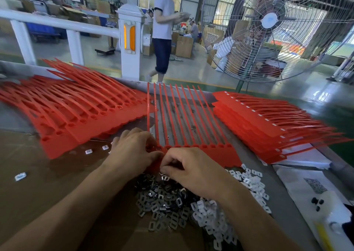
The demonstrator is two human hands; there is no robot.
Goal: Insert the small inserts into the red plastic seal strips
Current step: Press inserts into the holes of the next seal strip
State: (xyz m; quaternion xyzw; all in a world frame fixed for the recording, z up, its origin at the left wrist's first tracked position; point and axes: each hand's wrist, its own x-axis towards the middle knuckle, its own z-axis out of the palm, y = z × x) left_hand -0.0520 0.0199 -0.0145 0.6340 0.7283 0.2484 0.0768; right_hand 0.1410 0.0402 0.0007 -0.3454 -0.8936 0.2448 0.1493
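Both hands at the near left corner of a red strip sheet (pixel 191 149) lying flat on the counter (pixel 28 174). Left hand (pixel 132 153) curled, thumb and fingertips pinching the sheet's left end, beside the first socket. Right hand (pixel 191 170) touching the left, fingers curled over the sheet's near edge; whether an insert sits in that grip cannot be told. Strip tails fanning away from the hands, toward the counter's far edge. Directly under and just behind the right hand, a heap of grey inserts (pixel 164 199); to its right, a heap of white inserts (pixel 251 181). A few loose white inserts (pixel 88 151) left of the left hand. Far left of the grip, a stack of empty sheets (pixel 76 109); far right, a stack of fitted sheets (pixel 268 124) on white paper (pixel 306 160). Beyond the counter, a fan (pixel 277 30) and a standing person (pixel 162 30).
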